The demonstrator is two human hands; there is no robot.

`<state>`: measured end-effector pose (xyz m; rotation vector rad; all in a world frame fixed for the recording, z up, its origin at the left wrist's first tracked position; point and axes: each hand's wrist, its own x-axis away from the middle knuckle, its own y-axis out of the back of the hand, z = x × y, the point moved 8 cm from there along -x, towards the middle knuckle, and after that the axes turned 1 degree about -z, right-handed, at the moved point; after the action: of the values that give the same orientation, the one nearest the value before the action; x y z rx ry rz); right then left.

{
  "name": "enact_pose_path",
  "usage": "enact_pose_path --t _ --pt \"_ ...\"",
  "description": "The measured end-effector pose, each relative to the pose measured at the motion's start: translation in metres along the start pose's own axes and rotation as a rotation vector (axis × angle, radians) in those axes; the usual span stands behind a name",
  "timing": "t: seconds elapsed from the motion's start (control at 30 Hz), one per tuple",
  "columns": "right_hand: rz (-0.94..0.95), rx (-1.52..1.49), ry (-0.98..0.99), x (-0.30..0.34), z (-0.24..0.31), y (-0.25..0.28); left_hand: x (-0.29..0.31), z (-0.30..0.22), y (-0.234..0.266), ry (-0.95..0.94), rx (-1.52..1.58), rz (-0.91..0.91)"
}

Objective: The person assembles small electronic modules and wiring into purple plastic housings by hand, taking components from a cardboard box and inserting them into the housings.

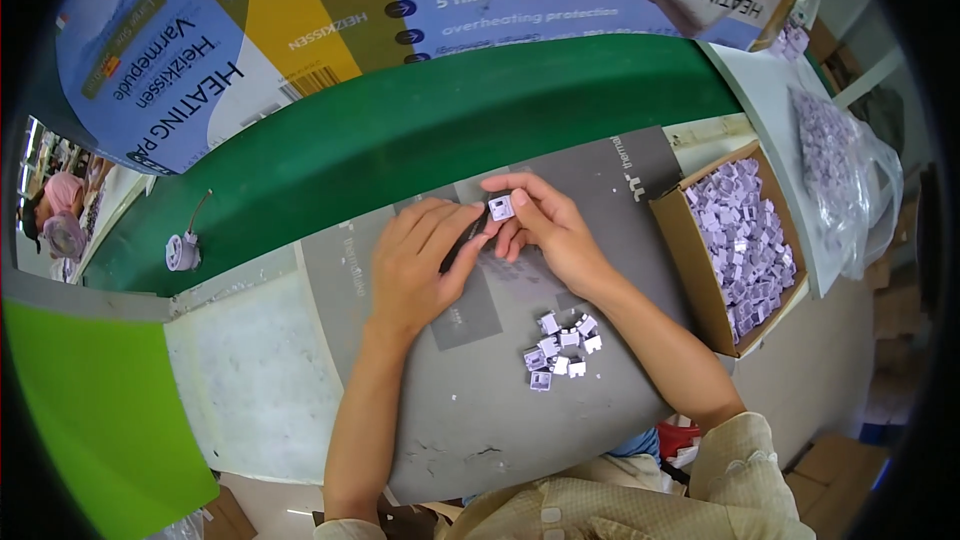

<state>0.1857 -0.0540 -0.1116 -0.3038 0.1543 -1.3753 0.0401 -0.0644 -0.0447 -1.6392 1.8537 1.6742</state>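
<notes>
Grey mat (440, 455) covers the worktop; a green surface (480, 105) runs beyond the mat, and a cardboard box (692, 275) full of small plastic parts stands right of it. More parts (569, 338) lie loose on the mat. Over the mat's far half, the right hand (565, 240) pinches one pale part (501, 208) between thumb and finger; the left hand (412, 260), fingers curled nearly closed, grips a slim dark object (462, 242).

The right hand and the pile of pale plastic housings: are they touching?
Apart. The head view shows bare gray mat between the right hand and the pile of pale plastic housings.
</notes>
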Motion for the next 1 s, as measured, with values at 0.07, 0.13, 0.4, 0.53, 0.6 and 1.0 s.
enact_pose_path --t 0.07,0.13,0.4,0.53,0.6,1.0 --pt "0.017 0.004 0.003 0.000 0.000 -0.001 -0.002 -0.004 0.001 -0.001 0.000 0.008" --pt "0.029 0.039 0.021 0.000 0.002 -0.002 -0.002 -0.006 0.001 -0.013 0.002 -0.010" --pt "0.104 0.136 -0.019 0.000 0.000 -0.006 0.002 0.002 0.000 0.004 0.024 -0.023" --pt "0.133 0.162 0.008 0.001 0.003 -0.010 0.005 0.003 0.003 0.007 0.003 -0.059" --pt "0.143 0.156 0.005 0.001 0.004 -0.011 0.004 0.003 0.004 0.013 0.009 -0.066" --pt "0.137 0.160 0.009 0.001 0.010 -0.008 0.005 0.006 0.006 0.006 0.020 -0.115"
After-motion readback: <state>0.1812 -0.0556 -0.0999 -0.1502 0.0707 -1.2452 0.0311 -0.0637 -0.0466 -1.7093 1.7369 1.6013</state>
